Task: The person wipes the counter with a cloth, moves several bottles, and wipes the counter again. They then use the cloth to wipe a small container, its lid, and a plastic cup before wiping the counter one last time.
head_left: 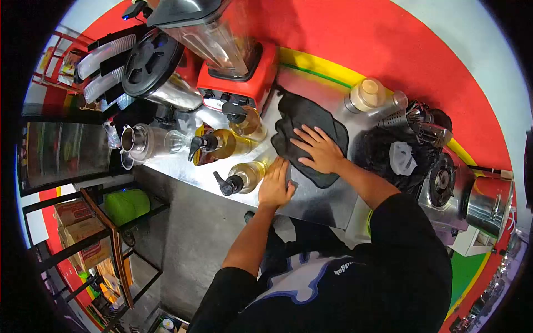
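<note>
A dark cloth (pixel 311 119) lies spread and wrinkled on the steel counter (pixel 327 202). My right hand (pixel 319 150) rests flat on it with fingers spread. My left hand (pixel 276 186) lies on the counter at the cloth's left edge, fingers stretched forward, thumb apart, holding nothing. Just left of that hand stands a pump bottle (pixel 244 176) with yellowish liquid. Two more pump bottles, one amber (pixel 225 143) and one pale (pixel 251 126), stand behind it.
A red blender (pixel 239 83) and a steel container with a black lid (pixel 166 83) stand at the back left. A capped jar (pixel 366 95), a black bag (pixel 375 150) and a gas burner (pixel 442 180) are at the right. A metal rack (pixel 114 222) stands lower left.
</note>
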Demonstrator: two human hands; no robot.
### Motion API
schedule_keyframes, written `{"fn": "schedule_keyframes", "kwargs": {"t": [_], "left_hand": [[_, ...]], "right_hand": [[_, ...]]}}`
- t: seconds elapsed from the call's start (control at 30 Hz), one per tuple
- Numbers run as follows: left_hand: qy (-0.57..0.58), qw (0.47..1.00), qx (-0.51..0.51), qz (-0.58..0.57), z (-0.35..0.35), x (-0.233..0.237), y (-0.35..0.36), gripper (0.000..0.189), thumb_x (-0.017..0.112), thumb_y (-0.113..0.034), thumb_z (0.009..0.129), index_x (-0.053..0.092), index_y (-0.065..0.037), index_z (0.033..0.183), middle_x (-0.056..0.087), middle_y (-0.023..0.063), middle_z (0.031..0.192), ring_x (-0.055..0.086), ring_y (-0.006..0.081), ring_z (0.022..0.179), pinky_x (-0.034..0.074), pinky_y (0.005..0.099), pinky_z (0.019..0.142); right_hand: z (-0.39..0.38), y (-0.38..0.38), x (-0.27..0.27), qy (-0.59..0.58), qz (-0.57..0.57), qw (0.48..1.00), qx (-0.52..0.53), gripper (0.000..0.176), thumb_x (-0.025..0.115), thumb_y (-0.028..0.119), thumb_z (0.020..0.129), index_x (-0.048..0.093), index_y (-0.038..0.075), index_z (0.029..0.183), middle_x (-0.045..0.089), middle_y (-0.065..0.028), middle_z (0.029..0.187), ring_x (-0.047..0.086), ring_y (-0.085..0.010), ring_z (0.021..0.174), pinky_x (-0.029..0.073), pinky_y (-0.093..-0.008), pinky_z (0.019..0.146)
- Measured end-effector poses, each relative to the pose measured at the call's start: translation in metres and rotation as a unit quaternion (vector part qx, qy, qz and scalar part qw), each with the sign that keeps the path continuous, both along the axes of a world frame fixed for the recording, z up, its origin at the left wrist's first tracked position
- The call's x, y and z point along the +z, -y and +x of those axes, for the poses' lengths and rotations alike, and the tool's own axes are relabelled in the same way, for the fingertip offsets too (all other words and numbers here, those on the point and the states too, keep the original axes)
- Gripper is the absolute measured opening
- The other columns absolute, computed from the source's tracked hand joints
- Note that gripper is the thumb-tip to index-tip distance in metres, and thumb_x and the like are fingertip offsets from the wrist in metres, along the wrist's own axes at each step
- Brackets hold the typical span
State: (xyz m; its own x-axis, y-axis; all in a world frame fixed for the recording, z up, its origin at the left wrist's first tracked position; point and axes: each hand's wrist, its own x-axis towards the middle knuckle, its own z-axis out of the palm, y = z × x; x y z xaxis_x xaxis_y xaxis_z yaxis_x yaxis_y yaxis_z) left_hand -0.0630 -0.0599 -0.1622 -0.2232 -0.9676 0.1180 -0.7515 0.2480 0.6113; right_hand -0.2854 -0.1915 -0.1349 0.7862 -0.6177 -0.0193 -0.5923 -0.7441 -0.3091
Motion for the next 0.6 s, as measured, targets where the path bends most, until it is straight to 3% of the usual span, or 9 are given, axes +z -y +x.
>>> {"fn": "schedule_keyframes", "kwargs": {"t": [0.17, 0.33, 0.43, 0.53, 0.6], "left_hand": [[-0.004, 1.000, -0.004, 0.025, 0.001, 0.008, 0.001, 0.075, 0.064, -0.021, 0.085, 0.043, 0.004, 0.153, 0.041, 0.0261, 0.161, 0.038, 0.0447, 0.151, 0.033, 0.0523, 0.125], [0.007, 1.000, 0.006, 0.020, 0.000, 0.006, -0.002, 0.072, 0.065, -0.021, 0.084, 0.048, 0.004, 0.150, 0.043, 0.0245, 0.161, 0.041, 0.0420, 0.150, 0.037, 0.0488, 0.123], [0.005, 1.000, 0.001, 0.019, 0.000, 0.008, 0.000, 0.071, 0.064, -0.022, 0.085, 0.048, 0.004, 0.149, 0.043, 0.0254, 0.160, 0.041, 0.0438, 0.149, 0.036, 0.0504, 0.123], [-0.002, 1.000, -0.011, 0.015, 0.000, 0.002, -0.003, 0.070, 0.063, -0.021, 0.086, 0.047, 0.006, 0.149, 0.043, 0.0270, 0.160, 0.041, 0.0456, 0.149, 0.034, 0.0526, 0.123], [-0.008, 1.000, -0.007, -0.009, 0.000, -0.002, 0.001, 0.070, 0.062, -0.021, 0.086, 0.047, 0.006, 0.149, 0.044, 0.0278, 0.159, 0.042, 0.0465, 0.147, 0.034, 0.0530, 0.123]], "right_hand": [[-0.015, 0.041, -0.026, 0.016, -0.072, 0.974, -0.213, 0.066, 0.062, 0.047, 0.101, 0.053, 0.005, 0.151, 0.032, -0.0173, 0.171, 0.026, -0.0348, 0.159, 0.027, -0.0528, 0.126], [0.059, 0.119, -0.049, -0.002, -0.125, 0.902, -0.414, 0.075, 0.052, 0.058, 0.102, 0.049, 0.005, 0.154, 0.029, -0.0204, 0.172, 0.018, -0.0371, 0.162, 0.012, -0.0527, 0.130], [0.105, 0.140, -0.043, -0.027, -0.119, 0.909, -0.399, 0.082, 0.046, 0.061, 0.103, 0.036, 0.006, 0.163, 0.023, -0.0197, 0.174, 0.016, -0.0364, 0.162, 0.011, -0.0530, 0.130], [0.126, 0.120, -0.045, -0.021, -0.145, 0.936, -0.321, 0.082, 0.049, 0.060, 0.101, 0.039, 0.006, 0.162, 0.029, -0.0190, 0.172, 0.018, -0.0355, 0.162, 0.012, -0.0545, 0.130], [0.113, 0.088, -0.036, 0.021, -0.095, 0.971, -0.220, 0.079, 0.050, 0.061, 0.101, 0.044, 0.010, 0.160, 0.031, -0.0174, 0.171, 0.020, -0.0354, 0.161, 0.013, -0.0559, 0.130]]}}
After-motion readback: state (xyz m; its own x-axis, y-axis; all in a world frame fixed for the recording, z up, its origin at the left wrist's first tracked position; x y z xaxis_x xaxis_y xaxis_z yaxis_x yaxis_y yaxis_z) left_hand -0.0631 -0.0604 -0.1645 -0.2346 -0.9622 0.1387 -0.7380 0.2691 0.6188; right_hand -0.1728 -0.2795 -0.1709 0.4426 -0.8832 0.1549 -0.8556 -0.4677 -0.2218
